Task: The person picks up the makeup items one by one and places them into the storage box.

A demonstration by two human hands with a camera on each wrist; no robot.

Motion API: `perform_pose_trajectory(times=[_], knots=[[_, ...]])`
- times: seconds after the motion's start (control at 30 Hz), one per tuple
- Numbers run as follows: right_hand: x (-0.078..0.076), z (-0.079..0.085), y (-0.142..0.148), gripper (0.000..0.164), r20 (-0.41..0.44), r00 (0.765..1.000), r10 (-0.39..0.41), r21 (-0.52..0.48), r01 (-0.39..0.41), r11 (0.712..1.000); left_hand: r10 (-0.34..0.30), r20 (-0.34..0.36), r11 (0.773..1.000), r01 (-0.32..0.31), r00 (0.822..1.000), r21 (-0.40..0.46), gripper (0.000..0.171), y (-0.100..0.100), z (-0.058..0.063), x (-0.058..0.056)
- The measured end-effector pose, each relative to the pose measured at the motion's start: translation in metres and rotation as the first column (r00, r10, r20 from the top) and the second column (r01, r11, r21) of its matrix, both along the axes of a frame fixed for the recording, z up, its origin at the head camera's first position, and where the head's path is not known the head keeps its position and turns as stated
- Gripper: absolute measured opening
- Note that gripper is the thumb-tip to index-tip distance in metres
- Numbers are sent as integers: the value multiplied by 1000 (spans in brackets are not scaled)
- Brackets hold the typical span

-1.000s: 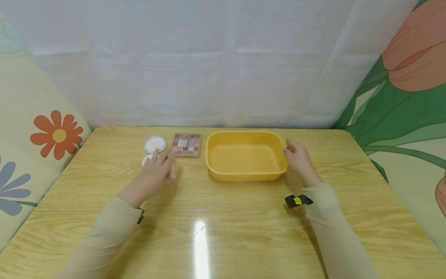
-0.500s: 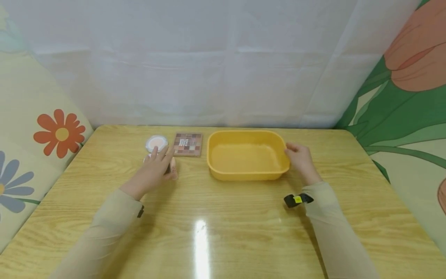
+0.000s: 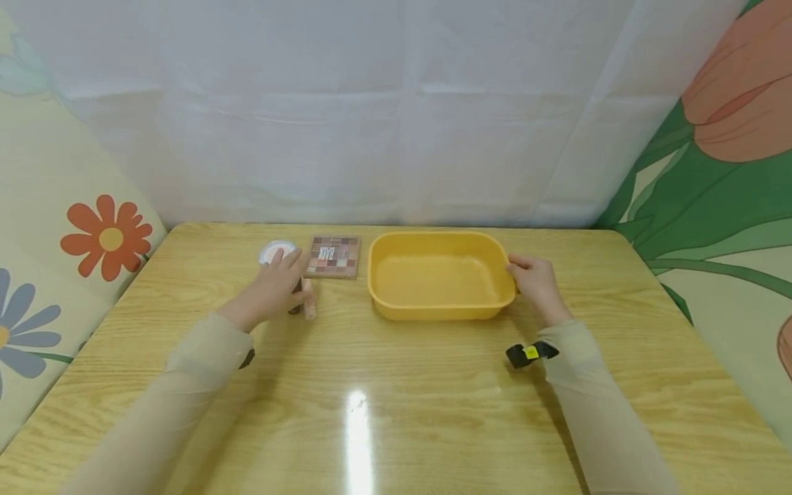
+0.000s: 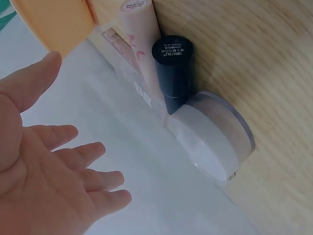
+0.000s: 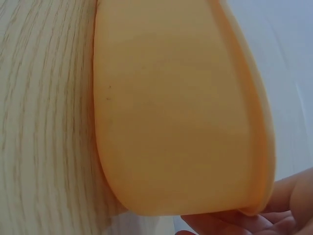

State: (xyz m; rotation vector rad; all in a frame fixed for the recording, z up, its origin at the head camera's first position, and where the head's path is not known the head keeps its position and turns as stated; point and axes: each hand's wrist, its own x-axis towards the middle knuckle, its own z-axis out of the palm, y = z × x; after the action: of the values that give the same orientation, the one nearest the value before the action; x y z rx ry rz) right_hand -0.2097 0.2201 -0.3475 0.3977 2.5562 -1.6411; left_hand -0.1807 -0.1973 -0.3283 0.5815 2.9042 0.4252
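Note:
In the head view my left hand (image 3: 269,289) hovers over small cosmetics at the table's left, its fingers extended. Beneath it are a dark lipstick tube (image 3: 295,307) and a pale pink tube (image 3: 311,308). Beyond the fingertips lies a round white cosmetic container (image 3: 270,249); to their right is a checkered makeup palette (image 3: 334,257). The left wrist view shows the palm (image 4: 44,186) apart from the black lipstick (image 4: 173,63) and a white round jar (image 4: 210,139). My right hand (image 3: 538,285) grips the right-end rim of a yellow basin (image 3: 442,313), fingers curled below the rim.
The basin stands on a wood-grain table (image 3: 433,392) with nothing visible inside it. A white cloth backdrop (image 3: 396,124) hangs behind the table's far edge. Floral panels (image 3: 105,239) flank both sides.
My left hand has shifted slightly forward and right, uncovering more of the lipstick and pink tube and covering the nearer white round piece. My right hand has closed in on the basin's rim.

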Motion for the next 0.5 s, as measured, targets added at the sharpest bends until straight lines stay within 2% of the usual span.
perform_pose_trajectory(times=[0.33, 0.5], knots=[[1, 0, -1, 43, -13, 1000, -6, 14, 6, 1000, -1, 39, 999, 2, 999, -38, 67, 2, -6, -25], [1, 1, 0, 43, -17, 1000, 8, 28, -8, 1000, -2, 51, 999, 5, 999, -45, 68, 1, -5, -32]])
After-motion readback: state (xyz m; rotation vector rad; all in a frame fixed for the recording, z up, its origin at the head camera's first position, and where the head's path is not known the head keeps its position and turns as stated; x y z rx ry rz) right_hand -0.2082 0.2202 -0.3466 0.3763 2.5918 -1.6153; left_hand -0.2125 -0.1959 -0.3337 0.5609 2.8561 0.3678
